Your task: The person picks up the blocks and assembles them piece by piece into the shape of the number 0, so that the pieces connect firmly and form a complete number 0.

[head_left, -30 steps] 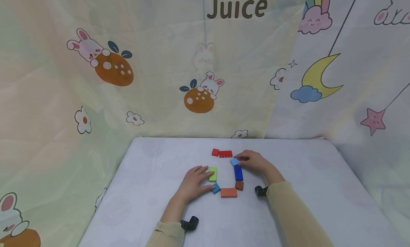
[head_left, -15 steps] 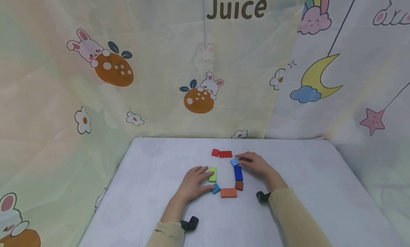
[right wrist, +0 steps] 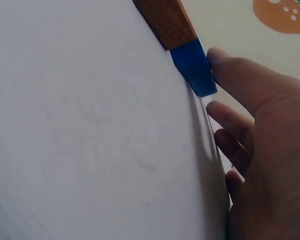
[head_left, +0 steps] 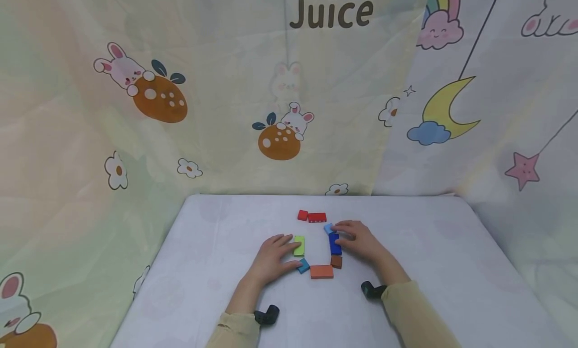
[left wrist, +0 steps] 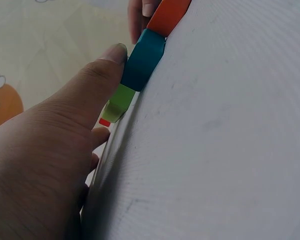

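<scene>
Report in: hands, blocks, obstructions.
Left hand at lime block and teal block. Right hand at light blue block and dark blue block. Gap between lime block and small red block. No obstruction seen.

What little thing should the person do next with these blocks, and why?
Perhaps use the left hand to nudge the small red block slightly toward the green block. A plain gap shows between those two, while the orange block sits close beside the brown block, so that corner looks loosest. The left hand is beside the green block, so it seems well placed.
</scene>
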Tool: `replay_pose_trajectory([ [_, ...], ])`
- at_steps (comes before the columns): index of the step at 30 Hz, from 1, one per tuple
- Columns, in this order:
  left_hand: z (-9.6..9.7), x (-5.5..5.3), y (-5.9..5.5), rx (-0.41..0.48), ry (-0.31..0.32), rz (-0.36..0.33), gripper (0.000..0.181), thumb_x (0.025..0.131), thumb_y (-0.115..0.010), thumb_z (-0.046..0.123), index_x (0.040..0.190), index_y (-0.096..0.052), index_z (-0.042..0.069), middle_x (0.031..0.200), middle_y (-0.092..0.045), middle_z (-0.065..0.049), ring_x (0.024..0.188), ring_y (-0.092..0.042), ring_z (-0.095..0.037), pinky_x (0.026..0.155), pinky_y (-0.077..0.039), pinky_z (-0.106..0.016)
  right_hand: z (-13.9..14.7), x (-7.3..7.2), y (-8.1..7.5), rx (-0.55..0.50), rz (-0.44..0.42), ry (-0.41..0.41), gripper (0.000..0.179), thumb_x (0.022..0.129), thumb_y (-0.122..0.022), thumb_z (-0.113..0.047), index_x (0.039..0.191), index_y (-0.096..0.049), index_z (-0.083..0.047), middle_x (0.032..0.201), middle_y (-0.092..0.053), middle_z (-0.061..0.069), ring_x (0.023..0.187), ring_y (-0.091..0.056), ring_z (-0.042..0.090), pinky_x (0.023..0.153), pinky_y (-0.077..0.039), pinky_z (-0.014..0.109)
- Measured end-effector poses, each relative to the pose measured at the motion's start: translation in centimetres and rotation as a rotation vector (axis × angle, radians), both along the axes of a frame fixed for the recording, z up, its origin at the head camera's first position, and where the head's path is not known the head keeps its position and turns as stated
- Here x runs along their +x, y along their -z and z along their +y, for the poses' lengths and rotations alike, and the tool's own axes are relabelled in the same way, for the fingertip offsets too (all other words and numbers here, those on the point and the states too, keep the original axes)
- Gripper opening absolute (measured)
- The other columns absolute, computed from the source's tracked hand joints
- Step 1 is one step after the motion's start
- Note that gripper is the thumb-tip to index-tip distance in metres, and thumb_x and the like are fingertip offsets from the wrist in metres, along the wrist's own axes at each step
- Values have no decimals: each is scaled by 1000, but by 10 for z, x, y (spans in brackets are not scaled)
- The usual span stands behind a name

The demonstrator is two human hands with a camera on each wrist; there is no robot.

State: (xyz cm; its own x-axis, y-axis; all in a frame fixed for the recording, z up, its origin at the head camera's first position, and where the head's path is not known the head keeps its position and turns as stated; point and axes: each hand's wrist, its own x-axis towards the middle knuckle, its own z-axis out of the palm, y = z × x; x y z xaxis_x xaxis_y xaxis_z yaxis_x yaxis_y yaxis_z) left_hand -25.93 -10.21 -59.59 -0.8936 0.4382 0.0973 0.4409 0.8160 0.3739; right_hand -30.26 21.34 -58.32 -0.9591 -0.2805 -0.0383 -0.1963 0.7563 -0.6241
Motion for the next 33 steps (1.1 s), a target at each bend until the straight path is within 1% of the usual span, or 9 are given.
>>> replay_pose_trajectory([
  [7,-1,-1,1,6,-4,-13,63,85,-60,68,143,-48,45,156,-42,8,146,-33,-24,115,-35,-53,-3,4,1,14,47,-1,43,91,-69,-39,133,-61,-35,143,-53,4,141,-36,34,109,-34,66],
  [13,-2,-1,-2,5,-1,-7,63,85,-61,67,143,-47,45,156,-42,8,146,-33,-24,115,-36,-53,-3,2,-1,19,42,-11,42,92,-68,-41,133,-60,-37,144,-52,3,141,-36,33,111,-33,65],
  [16,-2,-1,-5,21,10,-10,63,86,-62,65,143,-49,43,155,-43,7,146,-34,-25,115,-35,-53,-3,2,-2,18,33,-9,43,92,-68,-39,133,-61,-37,144,-52,4,141,-35,34,111,-32,66],
  [19,-2,-2,-7,55,4,-38,63,86,-63,64,143,-49,41,154,-45,6,145,-36,-25,116,-34,-53,-3,2,-2,15,23,-3,42,91,-69,-39,133,-61,-37,144,-52,4,141,-35,35,111,-31,67],
  [21,-2,-4,-8,101,-23,-87,63,87,-64,62,144,-48,40,151,-48,6,144,-37,-24,115,-34,-54,-2,3,-2,13,27,-8,42,91,-69,-41,133,-61,-38,144,-52,4,141,-35,35,111,-31,67],
  [24,-5,-11,-7,186,-105,-183,61,88,-63,61,144,-47,43,148,-50,8,143,-40,-23,115,-36,-53,-4,3,0,0,39,-16,42,91,-69,-41,132,-61,-38,143,-53,3,140,-36,33,110,-32,66],
  [27,-9,-23,-10,274,-167,-267,55,91,-61,57,143,-49,42,145,-54,8,142,-42,-23,114,-37,-52,-5,3,0,-2,49,-17,42,91,-69,-40,132,-61,-38,142,-54,2,140,-37,32,111,-32,65],
  [30,-9,-40,-16,309,-183,-293,53,93,-59,55,142,-51,37,140,-58,6,139,-45,-23,114,-38,-51,-4,4,-1,4,48,-8,42,91,-69,-40,132,-62,-38,142,-54,2,140,-37,32,111,-32,65],
  [33,-6,-58,-21,324,-205,-317,51,94,-58,56,140,-53,35,136,-60,4,136,-48,-22,112,-40,-50,-2,5,-3,3,44,-5,42,91,-70,-40,132,-62,-37,142,-54,3,140,-37,33,111,-32,65],
])
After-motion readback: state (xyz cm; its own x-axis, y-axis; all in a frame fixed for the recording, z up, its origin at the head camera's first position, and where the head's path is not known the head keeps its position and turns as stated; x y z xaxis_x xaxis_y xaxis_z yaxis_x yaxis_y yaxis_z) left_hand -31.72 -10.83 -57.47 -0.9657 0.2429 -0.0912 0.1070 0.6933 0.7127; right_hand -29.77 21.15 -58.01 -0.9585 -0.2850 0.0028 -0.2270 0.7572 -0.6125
